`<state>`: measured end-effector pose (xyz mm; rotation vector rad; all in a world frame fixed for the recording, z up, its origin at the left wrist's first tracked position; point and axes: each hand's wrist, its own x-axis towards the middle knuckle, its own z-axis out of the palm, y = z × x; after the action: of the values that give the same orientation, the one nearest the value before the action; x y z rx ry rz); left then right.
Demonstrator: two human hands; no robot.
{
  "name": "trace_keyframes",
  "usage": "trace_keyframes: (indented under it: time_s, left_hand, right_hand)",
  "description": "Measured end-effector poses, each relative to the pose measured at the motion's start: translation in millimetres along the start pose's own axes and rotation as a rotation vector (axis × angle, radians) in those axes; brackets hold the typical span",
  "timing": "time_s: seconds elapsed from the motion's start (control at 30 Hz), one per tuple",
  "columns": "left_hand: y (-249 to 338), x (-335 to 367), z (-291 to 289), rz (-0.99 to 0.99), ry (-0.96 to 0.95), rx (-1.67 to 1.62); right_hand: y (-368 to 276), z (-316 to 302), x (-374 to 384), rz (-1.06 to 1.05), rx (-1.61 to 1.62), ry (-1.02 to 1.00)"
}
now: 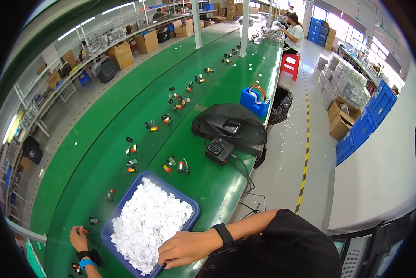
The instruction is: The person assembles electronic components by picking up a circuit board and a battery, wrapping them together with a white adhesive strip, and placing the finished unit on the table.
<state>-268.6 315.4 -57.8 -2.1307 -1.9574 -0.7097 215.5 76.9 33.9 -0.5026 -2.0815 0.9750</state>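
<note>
My left hand (78, 239) is at the left of a blue plastic tray (195, 214). Its fingers close around a small wired electronic part (85, 231), of which a red end shows. White paper pieces (148, 222) fill the tray in a loose heap. Over the tray's near right side is my right hand (187, 248), its fingers curled together and pointing down at the rim. What they pinch, if anything, is hidden. Close to my left hand lies another small part with a green board (93, 221), and several more (76, 268) are just below it.
Small parts with yellow-red cylinders (154, 129) trail along the green conveyor (92, 153). Beyond the tray sit a black bag (208, 121), a black box with cables (219, 149) and a blue tape dispenser (255, 103). A co-worker (293, 34) sits farther along the line.
</note>
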Motion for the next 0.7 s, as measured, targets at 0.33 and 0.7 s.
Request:
trace_keyframes:
  time_s: [0.33, 0.7]
  left_hand:
    - [208, -68, -150, -0.615, -0.461, -1.053]
    - [336, -150, -119, -0.397, -0.204, -0.804]
  right_hand:
    - [16, -1, 17, 0.111, 0.232, -0.068]
    - [14, -3, 37, 0.655, 0.357, -0.028]
